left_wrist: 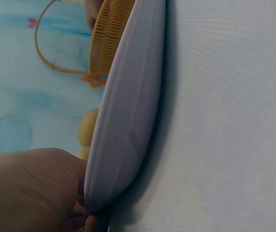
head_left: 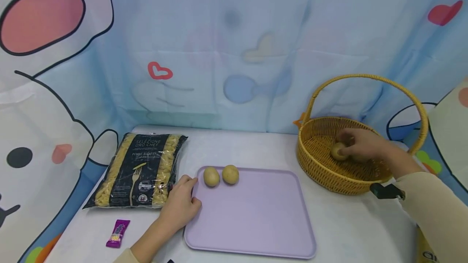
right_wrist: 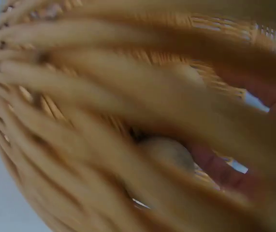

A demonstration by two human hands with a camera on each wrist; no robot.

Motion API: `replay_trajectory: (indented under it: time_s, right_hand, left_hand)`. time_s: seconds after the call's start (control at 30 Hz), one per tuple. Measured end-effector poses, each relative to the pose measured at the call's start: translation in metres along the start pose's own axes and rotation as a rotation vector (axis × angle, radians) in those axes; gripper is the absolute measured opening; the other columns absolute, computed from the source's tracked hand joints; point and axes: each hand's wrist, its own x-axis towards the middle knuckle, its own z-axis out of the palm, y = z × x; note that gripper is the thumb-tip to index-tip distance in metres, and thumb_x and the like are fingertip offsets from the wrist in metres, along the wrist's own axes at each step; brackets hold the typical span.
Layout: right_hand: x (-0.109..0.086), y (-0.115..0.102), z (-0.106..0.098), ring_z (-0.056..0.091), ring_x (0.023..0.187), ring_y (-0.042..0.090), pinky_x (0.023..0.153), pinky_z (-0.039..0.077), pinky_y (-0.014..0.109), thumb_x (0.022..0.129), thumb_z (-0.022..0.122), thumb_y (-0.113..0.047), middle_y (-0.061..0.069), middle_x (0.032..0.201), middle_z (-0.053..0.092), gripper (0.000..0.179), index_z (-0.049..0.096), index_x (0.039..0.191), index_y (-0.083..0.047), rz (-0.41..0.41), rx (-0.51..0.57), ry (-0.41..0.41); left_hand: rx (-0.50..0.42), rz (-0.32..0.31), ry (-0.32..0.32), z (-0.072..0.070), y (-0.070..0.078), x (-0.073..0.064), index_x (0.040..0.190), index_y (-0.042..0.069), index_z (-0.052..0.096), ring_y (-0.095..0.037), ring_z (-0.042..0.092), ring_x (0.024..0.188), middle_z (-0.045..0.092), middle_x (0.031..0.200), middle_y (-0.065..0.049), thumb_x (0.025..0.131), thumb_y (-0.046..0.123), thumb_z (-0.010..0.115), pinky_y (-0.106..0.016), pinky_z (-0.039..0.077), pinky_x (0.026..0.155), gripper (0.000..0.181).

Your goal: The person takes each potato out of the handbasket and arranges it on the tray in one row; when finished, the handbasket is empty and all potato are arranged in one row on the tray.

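A lilac tray point(head_left: 252, 214) lies on the white table with two potatoes, one potato point(head_left: 211, 177) at its far left corner and another potato point(head_left: 230, 174) beside it. My left hand point(head_left: 179, 204) grips the tray's left rim; the left wrist view shows fingertips reaching beneath the edge. Inside the wicker basket point(head_left: 329, 180) at the right, my right hand point(head_left: 365, 143) holds a potato point(head_left: 339, 151) between thumb and fingers. Beneath that hand another potato is partly hidden. Basket weave blurs and covers much of the right wrist view, where a potato point(right_wrist: 167, 153) shows through.
The basket's tall handle point(head_left: 365, 76) arches over my right forearm. Left of the tray lies a bag of penne pasta point(head_left: 137, 169), with a small purple packet point(head_left: 118, 233) in front of it. A printed curtain point(head_left: 219, 52) hangs behind the table.
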Motion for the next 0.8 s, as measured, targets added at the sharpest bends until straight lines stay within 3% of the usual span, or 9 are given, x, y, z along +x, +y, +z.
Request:
replay_trajectory:
  time_s: [0.17, 0.3, 0.47, 0.8]
  right_hand:
    - [0.005, 0.000, 0.009, 0.058, 0.099, 0.035, 0.079, 0.046, 0.053, 0.079, 0.077, -0.032, 0.020, 0.114, 0.062, 0.059, 0.060, 0.123, 0.003, -0.009, -0.044, -0.001]
    - [0.007, 0.001, 0.013, 0.058, 0.094, 0.032, 0.078, 0.037, 0.063, 0.073, 0.081, -0.034, 0.015, 0.109, 0.064, 0.056, 0.065, 0.116, -0.002, 0.004, -0.088, -0.013]
    - [0.008, -0.002, 0.015, 0.057, 0.091, 0.030, 0.073, 0.036, 0.063, 0.070, 0.083, -0.033, 0.011, 0.105, 0.065, 0.052, 0.067, 0.112, -0.006, 0.021, -0.096, -0.024]
    - [0.005, -0.015, 0.023, 0.055, 0.099, 0.035, 0.074, 0.032, 0.074, 0.071, 0.083, -0.026, 0.016, 0.111, 0.061, 0.045, 0.066, 0.108, -0.007, 0.016, -0.133, 0.007]
  left_hand:
    - [-0.002, -0.003, -0.007, -0.001, 0.000, 0.000, 0.121, -0.011, 0.061, -0.013, 0.053, 0.075, 0.058, 0.098, -0.009, 0.068, -0.004, 0.062, -0.037, 0.047, 0.072, 0.053]
    - [-0.009, -0.002, -0.015, -0.002, 0.001, 0.000, 0.121, -0.011, 0.061, -0.013, 0.053, 0.075, 0.058, 0.097, -0.009, 0.068, -0.004, 0.062, -0.035, 0.047, 0.070, 0.054]
    - [-0.001, 0.012, 0.000, 0.000, 0.001, 0.001, 0.121, -0.011, 0.061, -0.013, 0.053, 0.075, 0.058, 0.097, -0.009, 0.068, -0.003, 0.063, -0.032, 0.048, 0.068, 0.053]
    - [-0.004, 0.010, 0.007, 0.000, -0.001, 0.000, 0.120, -0.011, 0.062, -0.012, 0.053, 0.075, 0.058, 0.097, -0.009, 0.068, -0.003, 0.062, -0.032, 0.047, 0.068, 0.053]
